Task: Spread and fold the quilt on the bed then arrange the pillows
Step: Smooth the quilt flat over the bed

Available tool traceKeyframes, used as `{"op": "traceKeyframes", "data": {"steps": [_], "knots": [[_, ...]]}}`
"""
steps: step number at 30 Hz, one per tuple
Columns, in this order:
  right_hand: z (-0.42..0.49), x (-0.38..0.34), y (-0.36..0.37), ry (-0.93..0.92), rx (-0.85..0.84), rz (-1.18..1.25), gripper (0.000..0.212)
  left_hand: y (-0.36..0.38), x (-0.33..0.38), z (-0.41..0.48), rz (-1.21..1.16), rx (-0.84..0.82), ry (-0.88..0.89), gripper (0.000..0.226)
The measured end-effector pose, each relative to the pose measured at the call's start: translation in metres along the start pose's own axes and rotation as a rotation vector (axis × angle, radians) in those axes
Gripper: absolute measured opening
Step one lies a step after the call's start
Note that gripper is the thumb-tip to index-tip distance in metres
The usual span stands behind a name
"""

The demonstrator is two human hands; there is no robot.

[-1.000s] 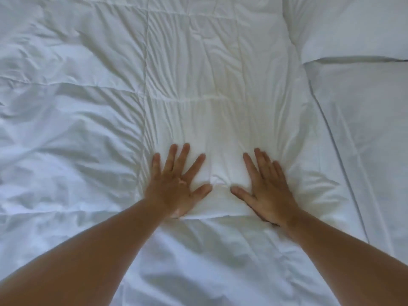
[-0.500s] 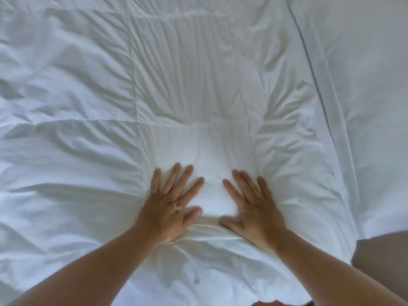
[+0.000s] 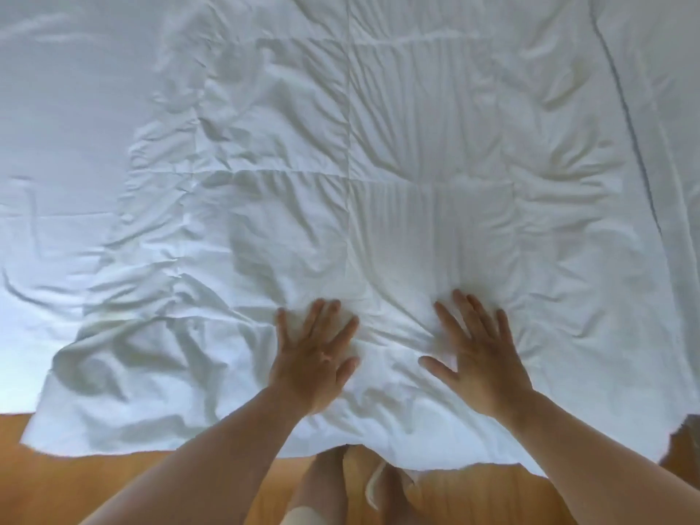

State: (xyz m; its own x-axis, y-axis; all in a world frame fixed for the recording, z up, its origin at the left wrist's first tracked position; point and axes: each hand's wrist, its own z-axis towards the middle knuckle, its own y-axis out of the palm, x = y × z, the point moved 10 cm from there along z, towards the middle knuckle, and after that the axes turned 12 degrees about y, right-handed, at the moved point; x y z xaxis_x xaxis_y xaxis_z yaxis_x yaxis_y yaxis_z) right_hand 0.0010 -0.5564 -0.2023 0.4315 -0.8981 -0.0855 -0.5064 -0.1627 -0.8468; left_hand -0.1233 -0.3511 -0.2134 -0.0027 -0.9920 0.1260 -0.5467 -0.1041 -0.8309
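Observation:
A white stitched quilt point(image 3: 397, 153) lies wrinkled over the bed, its near edge hanging over the bed's side toward me. My left hand point(image 3: 316, 358) lies flat on it near that edge, fingers spread and straight. My right hand point(image 3: 479, 354) presses the quilt a little to the right, fingers also spread. Neither hand grips the fabric. No pillow shows in this view.
A smoother white sheet point(image 3: 64, 126) lies to the left of the quilt. A dark seam line point(image 3: 628, 138) runs down the right side. Wooden floor point(image 3: 75, 483) and my feet point(image 3: 341, 483) show below the hanging quilt edge.
Both hands slid back toward the near edge of the quilt, flat all the while. The view dropped and drew back, so the floor and my feet now show and the pillows left the frame.

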Motion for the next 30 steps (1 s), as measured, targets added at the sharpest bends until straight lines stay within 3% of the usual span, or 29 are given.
{"op": "traceKeyframes", "data": {"steps": [3,6,10,12,15,18,21,24,26,28,30], "knots": [[0.015,-0.084,-0.020,-0.121,0.012,0.063,0.090,-0.031,-0.095,-0.040,-0.056,0.146,-0.286,0.067],[0.024,-0.172,-0.025,-0.232,-0.010,0.084,0.089,-0.023,-0.217,-0.109,-0.242,0.127,-0.623,0.067],[0.023,-0.292,-0.014,-0.386,-0.032,0.077,0.090,0.021,-0.337,-0.207,-0.541,0.094,-0.917,0.103],[0.021,-0.354,-0.003,-0.463,-0.056,0.070,0.093,0.054,-0.362,-0.236,-0.822,0.061,-0.922,0.118],[0.018,-0.436,0.025,-0.522,-0.153,0.033,0.096,0.094,-0.355,-0.249,-1.379,0.120,-0.740,0.084],[0.024,-0.477,0.058,-0.464,-0.258,-0.034,0.107,0.121,-0.338,-0.258,-1.726,0.176,-0.612,0.079],[0.029,-0.483,0.069,-0.412,-0.241,-0.128,0.112,0.143,-0.329,-0.259,-1.738,0.213,-0.582,0.073],[0.023,-0.489,0.058,-0.396,-0.214,-0.141,0.110,0.142,-0.346,-0.258,-1.493,0.277,-0.640,0.065],[0.010,-0.499,0.040,-0.450,-0.108,-0.063,0.107,0.141,-0.360,-0.271,-1.322,0.260,-0.667,0.062],[-0.017,-0.500,0.032,-0.552,-0.010,0.015,0.104,0.154,-0.364,-0.297,-1.248,0.190,-0.714,0.054],[-0.058,-0.487,0.057,-0.666,-0.037,-0.036,0.104,0.184,-0.352,-0.325,-1.177,0.034,-0.797,0.068]]}}
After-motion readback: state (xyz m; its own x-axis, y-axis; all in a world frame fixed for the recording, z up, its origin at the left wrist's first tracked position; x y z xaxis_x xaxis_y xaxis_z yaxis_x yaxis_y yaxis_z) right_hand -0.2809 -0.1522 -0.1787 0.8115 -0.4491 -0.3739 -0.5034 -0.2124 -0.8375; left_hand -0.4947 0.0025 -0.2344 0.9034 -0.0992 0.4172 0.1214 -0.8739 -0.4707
